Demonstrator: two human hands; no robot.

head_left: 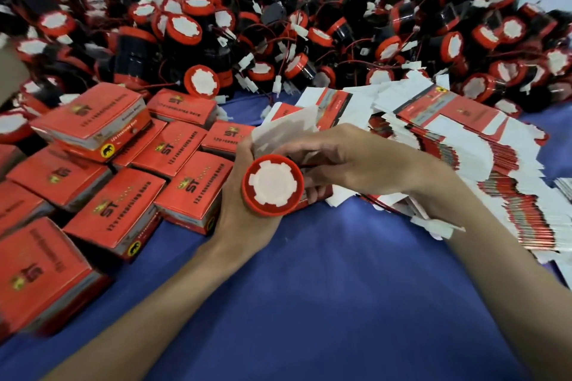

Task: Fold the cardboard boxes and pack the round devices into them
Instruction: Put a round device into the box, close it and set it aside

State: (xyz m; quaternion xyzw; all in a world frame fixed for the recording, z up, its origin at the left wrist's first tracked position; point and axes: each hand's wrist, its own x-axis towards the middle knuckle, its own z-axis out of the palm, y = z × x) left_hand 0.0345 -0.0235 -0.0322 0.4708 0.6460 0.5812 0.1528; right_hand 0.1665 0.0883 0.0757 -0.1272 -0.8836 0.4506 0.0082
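In the middle of the head view my left hand (240,210) holds a round device (272,183) with a red rim and a white face turned toward me. Behind it stands a partly folded cardboard box (278,128), its white flaps up, against my left fingers. My right hand (349,161) reaches in from the right and its fingers curl around the device and the box edge. The device's body is hidden behind its face and my hands.
A big heap of round devices with red wires (278,25) fills the back. Several closed red boxes (123,210) are piled on the left. A stack of flat unfolded boxes (464,148) fans out on the right. Blue cloth (309,288) covers the table in front.
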